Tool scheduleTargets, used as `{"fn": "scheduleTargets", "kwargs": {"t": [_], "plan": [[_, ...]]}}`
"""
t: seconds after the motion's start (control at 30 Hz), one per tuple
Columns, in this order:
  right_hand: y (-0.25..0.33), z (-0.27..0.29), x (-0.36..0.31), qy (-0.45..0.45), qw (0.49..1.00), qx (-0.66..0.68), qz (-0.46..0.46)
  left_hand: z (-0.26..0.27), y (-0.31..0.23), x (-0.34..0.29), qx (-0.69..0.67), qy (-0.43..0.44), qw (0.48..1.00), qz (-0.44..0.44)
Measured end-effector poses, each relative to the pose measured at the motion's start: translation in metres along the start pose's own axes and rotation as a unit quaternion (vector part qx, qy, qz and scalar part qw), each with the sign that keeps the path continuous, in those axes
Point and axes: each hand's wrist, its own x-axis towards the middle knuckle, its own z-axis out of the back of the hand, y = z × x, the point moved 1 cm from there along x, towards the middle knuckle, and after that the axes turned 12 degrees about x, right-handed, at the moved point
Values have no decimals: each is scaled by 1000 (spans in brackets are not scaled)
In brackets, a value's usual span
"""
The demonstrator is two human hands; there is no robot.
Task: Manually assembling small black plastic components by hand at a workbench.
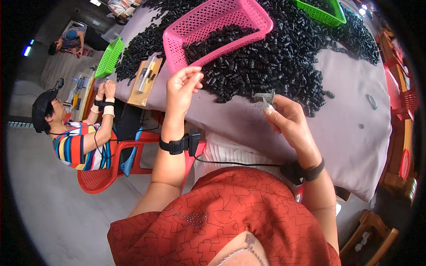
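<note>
My left hand [183, 86] is raised by the near corner of a pink plastic basket [262, 33]. Its thumb and fingers are pinched together, with a small dark bit showing at their tips, too small to name. My right hand [290, 119] grips a small, flat, grey metal-like piece [265, 97] between thumb and fingers, over the near edge of the heap. Small black plastic parts [248, 64] lie heaped across the table in front of both hands, and more sit inside the basket.
A grey cloth [346, 84] covers the table. Green baskets [108, 57] stand at left and far right [326, 15]. A cardboard piece [144, 84] lies at the left edge. A co-worker in a striped shirt [82, 144] sits left on a red chair [95, 179]. A cable [239, 162] joins my wrist straps.
</note>
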Motion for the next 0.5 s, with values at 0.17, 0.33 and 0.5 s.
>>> {"fn": "scheduleTargets", "kwargs": {"t": [0.17,0.33,0.5], "plan": [[-2,1,0,-8,1000,8,-17,13,43,-5,173,39,983,40],[-4,-1,0,-22,999,10,-29,4,41,-7,269,9,963,11],[-5,2,0,-7,1000,8,-26,5,47,-5,315,10,949,-18]]}}
